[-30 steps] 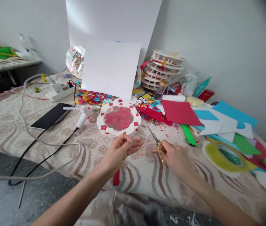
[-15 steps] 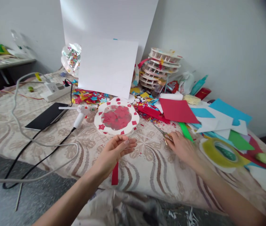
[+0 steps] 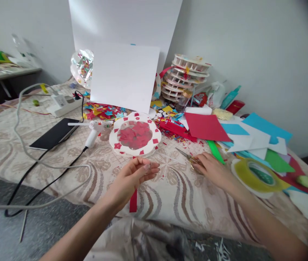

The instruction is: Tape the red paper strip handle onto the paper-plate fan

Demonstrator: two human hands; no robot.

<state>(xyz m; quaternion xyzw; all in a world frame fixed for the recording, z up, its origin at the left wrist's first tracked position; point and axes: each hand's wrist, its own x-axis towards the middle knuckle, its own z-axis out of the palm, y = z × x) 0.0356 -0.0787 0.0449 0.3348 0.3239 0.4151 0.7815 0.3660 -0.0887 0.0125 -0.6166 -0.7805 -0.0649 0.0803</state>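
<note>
My left hand (image 3: 139,172) hovers over the front of the table, thumb brought against the curled fingers; anything between them is too small to make out. A red paper strip (image 3: 133,201) passes beneath it, its middle hidden by the hand. Just beyond lies a white scalloped disc (image 3: 154,148) with red cut-outs around its rim and red pieces showing in its see-through centre. Over to the right, my right hand (image 3: 210,167) has its fingers at the handles of the scissors (image 3: 187,155). The blades point away to the left, close to the cloth.
A white hot glue gun (image 3: 90,138) lies left of the disc, near a black tablet-like slab (image 3: 54,134) and power strip (image 3: 64,106). Coloured paper (image 3: 206,127) and a yellow tape roll (image 3: 257,176) fill the right. White boards (image 3: 125,76) and a tiered stack (image 3: 185,78) stand behind.
The scissors have shifted slightly, with my right hand staying at their handles. My left hand has barely moved, and a bit of red strip now shows between it and the disc.
</note>
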